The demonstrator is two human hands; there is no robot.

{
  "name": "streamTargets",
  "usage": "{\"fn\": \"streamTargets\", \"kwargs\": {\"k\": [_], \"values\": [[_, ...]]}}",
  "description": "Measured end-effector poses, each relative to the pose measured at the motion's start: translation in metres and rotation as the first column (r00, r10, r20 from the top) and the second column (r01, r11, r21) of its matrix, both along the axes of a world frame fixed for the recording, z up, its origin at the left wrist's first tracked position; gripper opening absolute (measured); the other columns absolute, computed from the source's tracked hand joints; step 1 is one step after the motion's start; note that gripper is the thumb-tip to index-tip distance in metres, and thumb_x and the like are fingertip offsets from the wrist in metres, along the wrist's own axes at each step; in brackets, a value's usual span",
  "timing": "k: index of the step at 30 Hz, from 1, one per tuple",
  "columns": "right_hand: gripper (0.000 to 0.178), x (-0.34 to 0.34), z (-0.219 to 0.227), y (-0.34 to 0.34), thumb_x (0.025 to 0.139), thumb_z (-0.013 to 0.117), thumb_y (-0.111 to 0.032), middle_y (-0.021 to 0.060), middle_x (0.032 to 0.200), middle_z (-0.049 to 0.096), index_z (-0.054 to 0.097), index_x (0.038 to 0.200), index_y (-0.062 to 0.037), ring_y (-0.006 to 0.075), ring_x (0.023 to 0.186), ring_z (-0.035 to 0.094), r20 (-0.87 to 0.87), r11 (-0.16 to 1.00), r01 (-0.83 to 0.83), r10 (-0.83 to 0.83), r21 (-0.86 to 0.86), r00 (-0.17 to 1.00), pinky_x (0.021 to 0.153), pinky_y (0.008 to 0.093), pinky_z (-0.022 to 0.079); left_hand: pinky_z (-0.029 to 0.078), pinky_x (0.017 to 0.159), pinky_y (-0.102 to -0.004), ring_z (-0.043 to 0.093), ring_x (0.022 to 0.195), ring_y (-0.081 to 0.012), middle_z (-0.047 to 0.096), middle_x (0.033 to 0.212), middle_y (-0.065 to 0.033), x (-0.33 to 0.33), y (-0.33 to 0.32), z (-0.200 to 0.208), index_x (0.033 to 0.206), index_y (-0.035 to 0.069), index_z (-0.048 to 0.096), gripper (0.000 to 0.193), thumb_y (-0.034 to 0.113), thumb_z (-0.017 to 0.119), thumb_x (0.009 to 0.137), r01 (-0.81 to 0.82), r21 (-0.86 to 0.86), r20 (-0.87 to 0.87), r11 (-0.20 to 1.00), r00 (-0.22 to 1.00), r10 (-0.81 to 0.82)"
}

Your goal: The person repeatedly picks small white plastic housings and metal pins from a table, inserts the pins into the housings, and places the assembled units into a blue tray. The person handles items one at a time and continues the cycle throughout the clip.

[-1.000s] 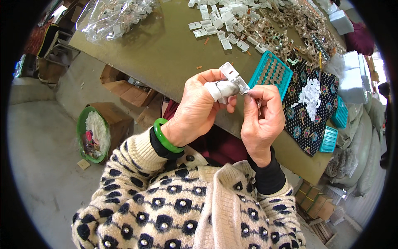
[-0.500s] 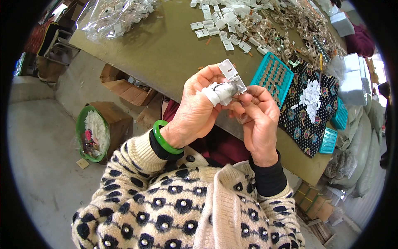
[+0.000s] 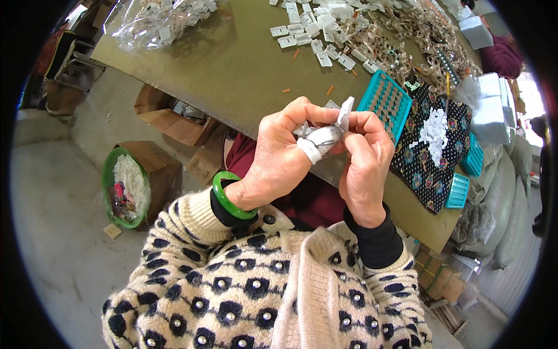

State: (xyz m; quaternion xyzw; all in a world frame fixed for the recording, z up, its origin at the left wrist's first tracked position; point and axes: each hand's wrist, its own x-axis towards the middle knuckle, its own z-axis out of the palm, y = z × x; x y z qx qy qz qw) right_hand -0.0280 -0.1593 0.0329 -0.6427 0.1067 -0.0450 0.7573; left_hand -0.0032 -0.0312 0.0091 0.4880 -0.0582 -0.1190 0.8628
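Note:
Both hands meet above the near edge of the table around a small white plastic hinged case (image 3: 345,113). My left hand (image 3: 282,142) is closed on it from the left, with index finger and thumb at the piece. One digit of this hand wears a greyish white wrap (image 3: 317,142), and a green bangle (image 3: 226,195) circles the wrist. From the right, my right hand (image 3: 366,163) pinches the case's other side with thumb and index finger. The case stands nearly edge-on, so its inside is hidden. Whether a smaller part lies between the fingertips, I cannot tell.
Similar white cases (image 3: 302,26) lie loose at the back, beside a heap of clear parts with wires (image 3: 395,38). Right of my hands sit a teal tray (image 3: 376,87) of small round discs and a patterned black cloth (image 3: 418,174) with white pieces (image 3: 435,136). A green basin (image 3: 110,174) stands left.
The case was spread open with its inside showing; now it is turned edge-on. My right hand's fingers have moved up onto it, and both hands have drawn closer together.

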Motion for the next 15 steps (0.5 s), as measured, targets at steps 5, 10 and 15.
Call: {"fn": "streamTargets", "kwargs": {"k": [5,10,15], "values": [[0.015,0.0013,-0.0002,-0.0010,0.084,0.048,0.005,0.0056,0.091,0.060,0.056,0.096,0.0019,0.0061,0.074,0.055,-0.036,0.999,-0.012,0.011,-0.032,0.999,0.069,0.0230,0.052,0.053,0.069,-0.0228,0.062,0.077,-0.0078,0.064,0.087,-0.0022,0.0012,0.0005,-0.0014,0.104,-0.002,0.066,0.016,0.001,0.068,0.088,-0.015,0.033,0.027,0.999,1.000,0.015],[0.011,-0.0006,-0.0044,0.0037,0.084,0.049,0.005,0.0029,0.086,0.059,0.056,0.092,0.0009,0.0042,0.070,0.052,-0.008,0.999,0.045,-0.045,0.004,0.999,0.063,0.0214,0.048,0.053,0.068,-0.0228,0.059,0.077,-0.0071,0.059,0.087,-0.0008,-0.0041,0.0017,-0.0017,0.103,-0.002,0.067,0.018,-0.001,0.070,0.086,-0.058,0.205,0.169,0.977,0.985,0.023],[0.011,0.0010,-0.0078,0.0002,0.084,0.048,0.006,0.0023,0.085,0.059,0.055,0.091,0.0012,0.0040,0.067,0.052,-0.062,0.997,0.058,-0.061,-0.059,0.996,0.059,0.0195,0.047,0.051,0.065,-0.0227,0.057,0.074,-0.0070,0.059,0.085,-0.0013,-0.0034,-0.0023,-0.0049,0.102,0.001,0.069,0.019,-0.002,0.072,0.084,-0.145,0.312,0.337,0.939,0.941,0.033]]}}
